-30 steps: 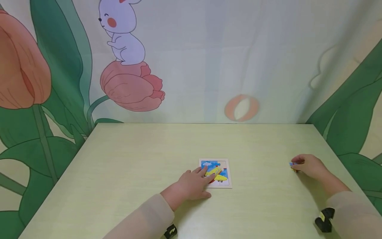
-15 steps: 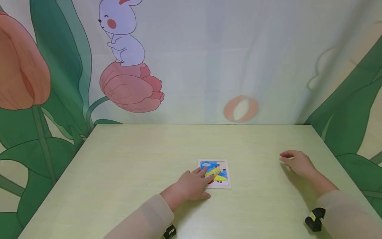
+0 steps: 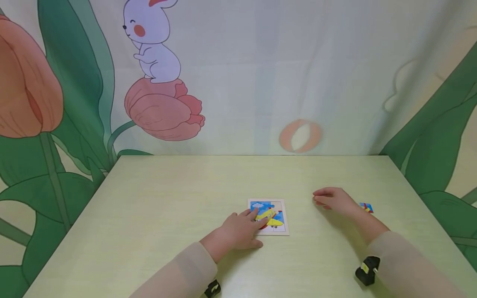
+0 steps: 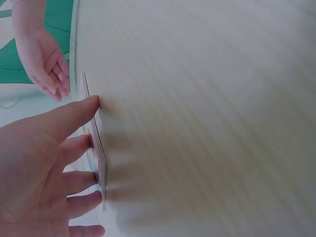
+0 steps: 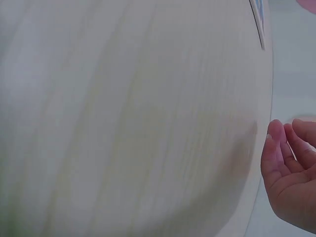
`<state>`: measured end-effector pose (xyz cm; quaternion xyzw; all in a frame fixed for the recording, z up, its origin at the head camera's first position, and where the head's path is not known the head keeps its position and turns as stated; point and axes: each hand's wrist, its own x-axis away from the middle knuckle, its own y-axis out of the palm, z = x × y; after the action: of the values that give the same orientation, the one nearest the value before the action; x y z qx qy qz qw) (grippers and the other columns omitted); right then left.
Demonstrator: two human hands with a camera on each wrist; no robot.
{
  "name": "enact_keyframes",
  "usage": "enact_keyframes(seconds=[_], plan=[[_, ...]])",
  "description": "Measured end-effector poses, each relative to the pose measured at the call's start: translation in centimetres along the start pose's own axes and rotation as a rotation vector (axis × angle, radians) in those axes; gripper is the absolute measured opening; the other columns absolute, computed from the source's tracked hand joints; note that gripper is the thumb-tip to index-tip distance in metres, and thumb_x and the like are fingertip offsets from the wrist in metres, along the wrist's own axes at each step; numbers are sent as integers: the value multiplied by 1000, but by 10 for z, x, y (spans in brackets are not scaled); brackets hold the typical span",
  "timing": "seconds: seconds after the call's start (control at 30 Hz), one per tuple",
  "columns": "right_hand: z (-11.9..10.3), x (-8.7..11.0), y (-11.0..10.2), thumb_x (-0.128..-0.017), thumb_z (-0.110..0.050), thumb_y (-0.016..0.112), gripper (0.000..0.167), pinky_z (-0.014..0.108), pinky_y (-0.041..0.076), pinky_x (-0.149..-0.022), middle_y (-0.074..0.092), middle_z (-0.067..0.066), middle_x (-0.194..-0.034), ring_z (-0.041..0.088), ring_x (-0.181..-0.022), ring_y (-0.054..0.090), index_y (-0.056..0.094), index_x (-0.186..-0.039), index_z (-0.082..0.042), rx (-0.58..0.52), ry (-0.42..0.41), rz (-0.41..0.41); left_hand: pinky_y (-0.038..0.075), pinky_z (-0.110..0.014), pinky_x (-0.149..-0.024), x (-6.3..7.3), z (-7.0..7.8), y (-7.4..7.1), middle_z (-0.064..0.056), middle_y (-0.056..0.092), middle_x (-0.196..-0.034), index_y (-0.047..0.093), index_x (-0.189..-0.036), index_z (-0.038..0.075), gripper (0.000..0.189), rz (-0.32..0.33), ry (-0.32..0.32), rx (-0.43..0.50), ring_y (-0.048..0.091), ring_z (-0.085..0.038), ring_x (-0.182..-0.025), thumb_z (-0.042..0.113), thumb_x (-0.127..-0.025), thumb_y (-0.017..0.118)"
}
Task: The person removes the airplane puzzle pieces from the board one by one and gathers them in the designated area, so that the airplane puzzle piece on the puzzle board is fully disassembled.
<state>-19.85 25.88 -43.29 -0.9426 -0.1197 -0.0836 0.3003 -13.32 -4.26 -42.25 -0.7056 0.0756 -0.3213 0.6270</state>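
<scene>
My left hand (image 3: 240,231) rests on a square picture puzzle (image 3: 286,225), fingers spread over its left part. The puzzle has a pale frame and shows a yellow airplane on blue sky, with a bare patch at its upper right corner. From the left wrist view, the fingertips (image 4: 94,177) lie along the puzzle board (image 4: 101,170). My right hand (image 3: 335,201) hovers over the table to the right of the puzzle, fingers loosely bent, with nothing showing between them. Behind its wrist lies a loose puzzle piece (image 3: 367,206) in blue, red and yellow.
The pale wooden table (image 3: 179,186) reaches back to a printed curtain (image 3: 231,82) with a rabbit and tulips. A black wrist device (image 3: 367,271) sits under the right sleeve, and another (image 3: 213,288) under the left.
My right hand has moved left, from beside the loose piece toward the puzzle; the piece now shows on the table behind it. My left hand has stayed in place.
</scene>
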Motion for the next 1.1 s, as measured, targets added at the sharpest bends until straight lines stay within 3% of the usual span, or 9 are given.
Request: enact_keyframes(seconds=[0.3,0.6,1.1], plan=[[-18,-8,31,-93,-16,58,34,28,50,-79,65,14,-108,20,-94,62,58,-118,6,-100,22,-36,34,-48,-101,-2,1,0,-2,25,-152,29,-146,36,70,-1,-2,-14,25,-22,-137,57,-84,56],[-37,-7,47,-94,-18,56,34,35,49,-85,64,14,-110,24,-99,61,58,-120,4,-119,10,-77,34,-49,-101,-4,1,-1,-2,25,-152,30,-145,36,71,-8,-10,10,25,-23,-137,57,-83,57],[-45,-13,71,-94,-16,56,32,35,49,-87,65,12,-111,21,-99,61,60,-120,2,-132,-23,-145,34,-49,-101,-3,2,-2,-2,25,-152,31,-145,35,71,-16,-11,22,25,-23,-137,57,-83,58]])
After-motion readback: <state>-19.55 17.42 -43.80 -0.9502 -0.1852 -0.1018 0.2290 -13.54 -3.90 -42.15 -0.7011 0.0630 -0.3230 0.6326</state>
